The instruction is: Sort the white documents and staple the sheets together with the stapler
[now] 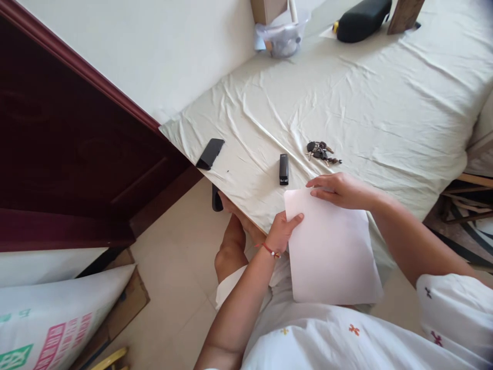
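Observation:
A blank white sheet of paper (331, 252) lies over my lap and the table's near edge. My left hand (283, 231) grips its left edge, the thumb on top and the other fingers hidden underneath. At the far edge of the sheet is my right hand (335, 189), its thumb on the paper and its fingers just beyond the edge, pinching it. Beyond the paper, on the pale tablecloth (254, 139), stands a small black box-shaped item (284, 168). A bunch of keys (321, 151) lies to its right.
A black flat case (210, 153) sits at the table's left corner. Against the wall stands a clear plastic tub (283, 43) with things in it. A black hard case (362, 20) lies far back, beside a wooden piece (405, 15). A printed white sack (57, 313) is on the floor.

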Demonstrator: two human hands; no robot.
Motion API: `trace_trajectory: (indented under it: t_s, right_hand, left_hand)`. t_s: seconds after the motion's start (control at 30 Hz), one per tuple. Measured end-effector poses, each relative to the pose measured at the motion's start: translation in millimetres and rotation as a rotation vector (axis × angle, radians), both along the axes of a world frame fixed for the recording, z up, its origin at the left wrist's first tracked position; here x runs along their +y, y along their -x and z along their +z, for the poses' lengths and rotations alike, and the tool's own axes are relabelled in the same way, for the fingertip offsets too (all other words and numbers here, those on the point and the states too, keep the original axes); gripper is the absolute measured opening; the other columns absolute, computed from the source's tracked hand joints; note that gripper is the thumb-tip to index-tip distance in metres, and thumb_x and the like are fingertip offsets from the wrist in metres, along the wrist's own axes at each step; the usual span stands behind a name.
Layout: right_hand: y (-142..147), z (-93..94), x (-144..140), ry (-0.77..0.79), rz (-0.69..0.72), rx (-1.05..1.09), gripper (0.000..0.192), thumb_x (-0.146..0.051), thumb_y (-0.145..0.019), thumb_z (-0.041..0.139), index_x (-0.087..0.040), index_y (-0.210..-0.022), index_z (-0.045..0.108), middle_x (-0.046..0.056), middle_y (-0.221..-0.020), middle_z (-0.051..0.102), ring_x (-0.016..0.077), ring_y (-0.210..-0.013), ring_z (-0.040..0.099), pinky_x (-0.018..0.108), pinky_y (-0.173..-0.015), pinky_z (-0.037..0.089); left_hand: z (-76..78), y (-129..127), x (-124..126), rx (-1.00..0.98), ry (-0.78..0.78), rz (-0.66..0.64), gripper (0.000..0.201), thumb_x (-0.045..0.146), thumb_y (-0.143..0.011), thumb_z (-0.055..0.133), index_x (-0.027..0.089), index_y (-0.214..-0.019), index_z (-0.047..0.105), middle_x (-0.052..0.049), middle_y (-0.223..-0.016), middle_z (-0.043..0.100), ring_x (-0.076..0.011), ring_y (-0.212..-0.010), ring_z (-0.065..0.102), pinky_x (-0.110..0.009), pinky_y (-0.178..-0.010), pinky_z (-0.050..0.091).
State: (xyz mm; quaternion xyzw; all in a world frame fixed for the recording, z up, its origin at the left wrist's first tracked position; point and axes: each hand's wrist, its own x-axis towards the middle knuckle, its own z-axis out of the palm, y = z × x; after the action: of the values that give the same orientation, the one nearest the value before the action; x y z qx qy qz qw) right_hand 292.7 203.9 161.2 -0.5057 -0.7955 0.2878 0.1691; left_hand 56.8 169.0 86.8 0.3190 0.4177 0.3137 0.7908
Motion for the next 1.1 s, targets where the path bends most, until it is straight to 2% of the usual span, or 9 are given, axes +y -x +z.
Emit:
trace_trajectory:
  t_s: [0.07, 0.23, 0.43, 0.67, 0.8, 0.93, 1.0, 1.1]
  right_hand:
    - [2.1, 4.4, 2.9, 0.035, 0.000, -0.064, 0.047, -0.050, -0.105, 0.046, -0.020, -0.130, 0.072, 0.011, -0.120, 0.078, 0.0257, -0.095, 0.073, 0.037, -0.080, 0.052]
    - [3.3, 8.8, 5.1, 0.092, 0.169, -0.074, 0.041, -0.048, -0.105, 0.046, -0.023, -0.120, 0.075, 0.009, -0.113, 0.078, 0.0258, -0.091, 0.072, 0.038, -0.077, 0.050]
    - [9.6, 10.3, 1.4, 0.117, 0.172, -0.084, 0.036, -0.047, -0.103, 0.047, -0.023, -0.113, 0.072, 0.009, -0.108, 0.077, 0.0255, -0.088, 0.070, 0.037, -0.075, 0.048]
    - [13.2, 14.6, 2.8, 0.179, 0.117, -0.128, 0.026, -0.044, -0.095, 0.058, -0.024, -0.109, 0.066, 0.008, -0.099, 0.075, 0.0246, -0.082, 0.067, 0.035, -0.068, 0.043]
    - [18.2, 16.7, 2.6, 0.157, 0.073, -0.178, 0.024, -0.037, -0.091, 0.064, -0.024, -0.110, 0.065, 0.006, -0.094, 0.074, 0.0225, -0.078, 0.065, 0.033, -0.067, 0.042]
    - [20.4, 15.9, 3.3, 0.098, 0.044, -0.143, 0.030, -0.035, -0.096, 0.057, -0.021, -0.121, 0.068, 0.008, -0.107, 0.077, 0.0230, -0.087, 0.069, 0.033, -0.075, 0.046]
    - [19.5, 12.3, 5.1, 0.054, 0.060, -0.122, 0.029, -0.033, -0.100, 0.051, -0.020, -0.115, 0.072, 0.008, -0.108, 0.078, 0.0229, -0.089, 0.070, 0.033, -0.077, 0.047]
    - [19.0, 5.1, 7.1, -0.062, 0.063, -0.076, 0.031, -0.030, -0.103, 0.047, -0.020, -0.103, 0.076, 0.007, -0.103, 0.080, 0.0215, -0.087, 0.071, 0.033, -0.077, 0.047]
  left_hand:
    - [1.4, -3.7, 2.7, 0.008, -0.030, -0.001, 0.063, 0.056, -0.064, 0.097, 0.011, -0.104, 0.078, -0.013, -0.098, 0.082, -0.0278, -0.090, 0.076, -0.043, -0.090, 0.058]
    - [-0.4, -2.5, -13.2, -0.059, 0.009, -0.025, 0.064, 0.050, -0.061, 0.099, 0.013, -0.109, 0.079, -0.013, -0.105, 0.082, -0.0290, -0.096, 0.076, -0.045, -0.094, 0.058]
    - [-10.1, 3.8, -39.2, -0.078, 0.071, -0.045, 0.067, 0.045, -0.061, 0.101, 0.013, -0.115, 0.078, -0.015, -0.112, 0.082, -0.0306, -0.105, 0.076, -0.048, -0.103, 0.056]
    - [-16.8, 2.3, -42.0, 0.048, -0.038, -0.108, 0.067, 0.052, -0.061, 0.100, 0.014, -0.112, 0.079, -0.015, -0.112, 0.082, -0.0304, -0.103, 0.076, -0.046, -0.100, 0.056]
    - [-13.4, -3.8, -37.5, 0.018, -0.044, -0.048, 0.066, 0.058, -0.069, 0.093, 0.015, -0.117, 0.078, -0.014, -0.115, 0.081, -0.0294, -0.105, 0.075, -0.044, -0.099, 0.057]
    - [-9.2, -5.4, -30.8, 0.123, -0.040, -0.055, 0.060, 0.054, -0.066, 0.095, 0.012, -0.107, 0.080, -0.013, -0.101, 0.083, -0.0305, -0.097, 0.076, -0.046, -0.096, 0.057]
    - [-7.2, -5.5, -27.6, 0.128, -0.048, -0.043, 0.060, 0.051, -0.066, 0.095, 0.012, -0.109, 0.079, -0.013, -0.103, 0.083, -0.0311, -0.098, 0.077, -0.046, -0.097, 0.057]
    - [-3.4, -7.7, -25.0, 0.021, -0.045, 0.028, 0.066, 0.058, -0.070, 0.092, 0.014, -0.118, 0.077, -0.014, -0.117, 0.082, -0.0316, -0.110, 0.076, -0.047, -0.104, 0.056]
